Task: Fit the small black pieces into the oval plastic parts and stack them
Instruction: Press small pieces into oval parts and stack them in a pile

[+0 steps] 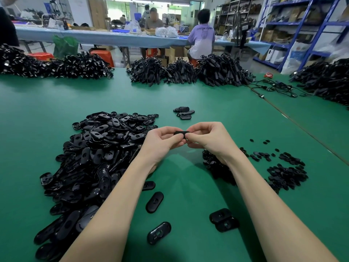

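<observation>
Nearest to me, a few loose oval parts lie on the green counter (188,95) between my forearms: one oval part (159,232) at the near edge, another (154,202) just beyond it, and an overlapping pair (223,219) to the right, close to my right forearm.

Farther out, my two hands meet above the counter. My left hand (160,142) and my right hand (209,138) both hold one black oval piece (181,133) between them, the fingers of each hand curled and pinching it from either end. Whether a small insert already sits inside it I cannot tell; my fingertips cover most of it.

On the left, a big heap of oval plastic parts (94,157) spreads from the near edge out to the middle of the counter, partly under my left forearm. On the right, the small black pieces (287,174) lie in a low scattered pile, with a few strays farther out. Just behind my right wrist sits another dark clump (213,161) of parts.

Beyond my hands, a little group of finished ovals (184,112) rests on its own. Along the far edge lie large bundles of black cables (188,72). Past the counter, people sit at a long blue table (94,37), and blue shelving (302,25) stands at the far right.
</observation>
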Available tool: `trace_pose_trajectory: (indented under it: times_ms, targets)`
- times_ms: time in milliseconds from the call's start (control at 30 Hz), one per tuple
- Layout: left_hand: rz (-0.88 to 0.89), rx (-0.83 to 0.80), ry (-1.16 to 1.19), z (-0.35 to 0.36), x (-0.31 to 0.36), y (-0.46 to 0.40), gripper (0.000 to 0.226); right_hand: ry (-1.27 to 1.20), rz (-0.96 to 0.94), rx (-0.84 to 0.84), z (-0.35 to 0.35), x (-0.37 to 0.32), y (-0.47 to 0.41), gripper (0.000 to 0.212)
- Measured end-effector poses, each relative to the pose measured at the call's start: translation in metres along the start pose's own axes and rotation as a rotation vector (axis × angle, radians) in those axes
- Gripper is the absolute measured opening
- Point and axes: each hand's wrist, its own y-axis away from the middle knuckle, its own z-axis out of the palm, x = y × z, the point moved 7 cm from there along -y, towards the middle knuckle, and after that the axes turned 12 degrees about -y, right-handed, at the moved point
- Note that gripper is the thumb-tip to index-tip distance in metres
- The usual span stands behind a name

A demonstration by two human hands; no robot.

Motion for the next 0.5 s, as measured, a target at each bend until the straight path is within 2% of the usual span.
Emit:
trace_pose_trajectory:
  times_ms: [500]
  targets:
    - [-0.012, -0.002, -0.029, -0.0016, -0.0044, -0.0009, 0.011, 0.002, 0.022, 0.025, 0.0015, 0.0065, -0.0003, 0.008]
